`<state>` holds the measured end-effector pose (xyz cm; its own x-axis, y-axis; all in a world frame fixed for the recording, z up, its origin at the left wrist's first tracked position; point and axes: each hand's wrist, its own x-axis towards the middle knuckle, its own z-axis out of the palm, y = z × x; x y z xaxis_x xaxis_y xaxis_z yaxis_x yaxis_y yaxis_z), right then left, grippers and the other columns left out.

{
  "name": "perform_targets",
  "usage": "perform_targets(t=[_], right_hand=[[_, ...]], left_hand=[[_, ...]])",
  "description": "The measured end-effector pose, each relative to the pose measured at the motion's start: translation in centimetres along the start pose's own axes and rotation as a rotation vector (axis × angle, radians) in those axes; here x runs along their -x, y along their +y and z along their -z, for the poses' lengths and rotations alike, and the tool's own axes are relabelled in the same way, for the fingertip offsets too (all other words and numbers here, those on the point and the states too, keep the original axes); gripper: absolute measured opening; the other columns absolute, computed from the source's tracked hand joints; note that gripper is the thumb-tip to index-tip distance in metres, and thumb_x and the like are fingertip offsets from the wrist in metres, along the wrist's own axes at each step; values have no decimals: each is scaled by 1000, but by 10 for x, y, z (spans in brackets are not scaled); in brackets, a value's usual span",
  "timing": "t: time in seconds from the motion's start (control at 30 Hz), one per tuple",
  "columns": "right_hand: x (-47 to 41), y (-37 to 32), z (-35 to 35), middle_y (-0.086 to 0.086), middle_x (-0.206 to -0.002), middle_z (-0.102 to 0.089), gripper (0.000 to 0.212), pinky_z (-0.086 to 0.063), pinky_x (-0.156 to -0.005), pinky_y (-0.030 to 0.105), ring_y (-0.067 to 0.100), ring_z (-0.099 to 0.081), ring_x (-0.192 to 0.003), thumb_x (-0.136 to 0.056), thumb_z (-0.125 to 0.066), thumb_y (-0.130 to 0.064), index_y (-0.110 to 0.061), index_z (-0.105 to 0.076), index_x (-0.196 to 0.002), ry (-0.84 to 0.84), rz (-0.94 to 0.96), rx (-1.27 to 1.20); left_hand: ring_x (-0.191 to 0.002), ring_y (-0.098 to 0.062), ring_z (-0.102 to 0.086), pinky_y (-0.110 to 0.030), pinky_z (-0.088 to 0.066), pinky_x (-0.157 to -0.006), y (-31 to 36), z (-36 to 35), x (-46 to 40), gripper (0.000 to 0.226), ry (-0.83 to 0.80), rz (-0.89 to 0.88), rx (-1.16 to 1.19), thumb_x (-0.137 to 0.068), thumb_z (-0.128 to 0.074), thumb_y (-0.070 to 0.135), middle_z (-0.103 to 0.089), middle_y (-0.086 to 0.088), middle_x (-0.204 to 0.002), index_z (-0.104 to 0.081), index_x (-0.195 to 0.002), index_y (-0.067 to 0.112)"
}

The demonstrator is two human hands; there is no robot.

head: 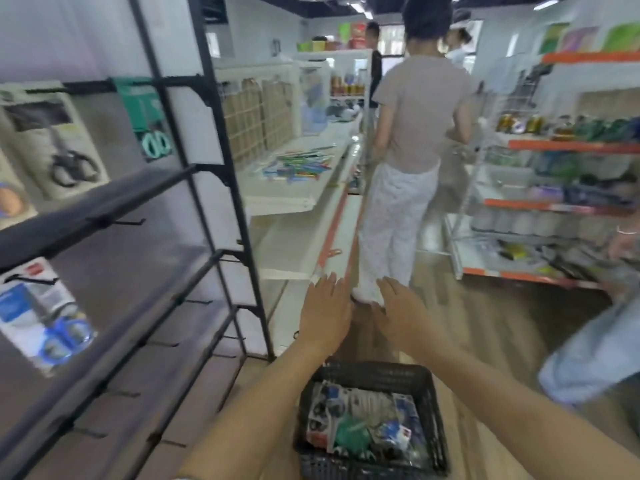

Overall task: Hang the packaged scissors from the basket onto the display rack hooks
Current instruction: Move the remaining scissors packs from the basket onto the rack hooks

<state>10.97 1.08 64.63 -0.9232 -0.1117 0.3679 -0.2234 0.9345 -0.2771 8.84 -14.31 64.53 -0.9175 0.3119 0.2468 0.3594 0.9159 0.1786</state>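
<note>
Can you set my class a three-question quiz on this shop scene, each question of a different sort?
1. True or false: the left hand grips a scissors pack.
2. Where does the black basket sit? A) on the floor below the arms B) on a rack shelf C) hung from a hook
3. Fill in: the hung pack with blue-handled scissors is on the black display rack, to the person's ____.

Key: 1 false, since both it and the right hand are held out flat and hold nothing; 2 A; 3 left.

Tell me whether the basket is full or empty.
Partly full: the basket holds a jumbled pile of scissor packs, below its rim.
</note>
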Motion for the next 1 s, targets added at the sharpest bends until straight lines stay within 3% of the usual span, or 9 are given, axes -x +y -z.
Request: perform_targets(t=[0.1,0.3,0.5,0.6,0.67,0.8,0.87,0.97,1.0], right_hand=[[13,31,-20,22,-108,-66,44,-54,-77,38,36,-67,-94,-76,-73,-13,7,-62,-114,-28,-99,25],[12,71,-47,18,-128,-58,47,-47,-95,36,29,-58,-116,-86,-62,-21,1,-54,-127,-83,-195,25],[-8,128,-78,18,-105,-68,44,-57,-72,34,29,-69,-91,-69,-78,-14,4,-64,-107,-153,-223,11],[-11,150,-99,13,-107,-64,32,-54,-76,33,27,-64,-90,-83,-61,-13,1,-59,-112,-203,-237,-32],[-10,162,-115,10,-118,-58,36,-50,-87,31,23,-59,-101,-91,-51,-17,-3,-51,-125,-230,-249,-45],[-1,185,-155,10,-130,-53,43,-42,-98,30,24,-53,-117,-93,-50,-18,-3,-47,-133,-326,-305,-60],[4,196,-175,14,-130,-55,43,-44,-98,33,27,-54,-119,-90,-54,-17,0,-52,-129,-398,-353,-42],[7,211,-207,19,-119,-63,44,-51,-91,37,31,-61,-111,-80,-69,-14,5,-61,-118,-427,-383,-20],[10,215,-220,18,-113,-66,41,-53,-86,36,29,-64,-105,-76,-74,-14,3,-65,-112,-435,-372,7]], left_hand=[[-146,-21,-11,-34,-6,-117,13,-26,-5,55,-102,-2,12,-102,-31,31,-11,-8,-158,-14,-150,11],[-145,-20,-12,-34,-8,-119,31,-67,-39,54,-189,-4,0,-102,-30,33,-15,-6,-158,-17,-149,12],[-145,-21,-11,-35,-4,-117,41,-109,-75,54,-301,20,11,-101,-31,30,-15,-7,-158,-16,-149,10],[-146,-21,-10,-34,-5,-117,40,-134,-84,54,-378,39,5,-102,-29,29,-13,-8,-158,-14,-150,9],[-146,-20,-10,-34,-8,-118,37,-150,-84,54,-402,53,3,-103,-28,30,-13,-7,-158,-13,-150,10],[-145,-20,-15,-36,-7,-117,28,-184,-80,54,-474,29,-92,-103,-27,35,-16,-5,-157,-14,-150,11],[-145,-19,-17,-35,-6,-118,21,-206,-79,55,-540,77,-66,-101,-33,34,-20,-7,-157,-20,-148,10],[-122,-24,-54,-33,-41,-104,9,-236,-86,60,-537,104,18,-75,-77,29,-57,-15,-130,-58,-124,2],[-120,-24,-56,-33,-42,-102,1,-250,-85,58,-549,101,48,-73,-79,26,-58,-14,-129,-60,-122,3]])
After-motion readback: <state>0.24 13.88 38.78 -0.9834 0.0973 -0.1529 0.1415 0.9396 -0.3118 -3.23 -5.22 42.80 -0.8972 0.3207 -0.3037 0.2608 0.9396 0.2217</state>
